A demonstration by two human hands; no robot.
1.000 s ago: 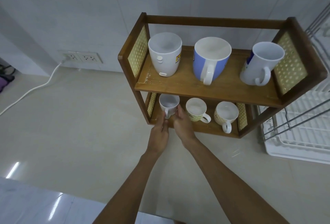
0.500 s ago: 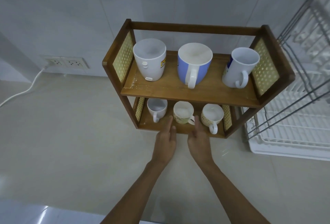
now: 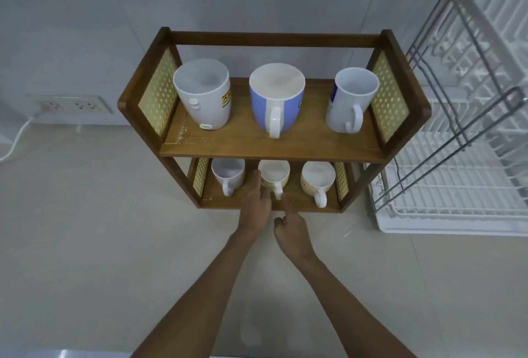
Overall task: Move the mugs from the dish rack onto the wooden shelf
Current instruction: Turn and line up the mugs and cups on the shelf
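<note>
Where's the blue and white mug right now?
The blue and white mug stands in the middle of the wooden shelf's top tier, between two white mugs, handle facing the person.

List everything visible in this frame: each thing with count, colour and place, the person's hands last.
wooden shelf: 1, brown with yellow perforated side panels, centre, against the wall
large mugs: 3 on the upper tier; white mug with sticker left, blue and white mug middle, white mug with blue print right
small cups: 3 on the lower tier; plain white cup left, two cream patterned cups middle and right
dish rack: 1, white with grey wire frame, right, no mugs visible in it
wall sockets: white, left wall, white cable plugged in
counter: beige
left hand: empty, at the lower tier
right hand: empty, beside it
</note>
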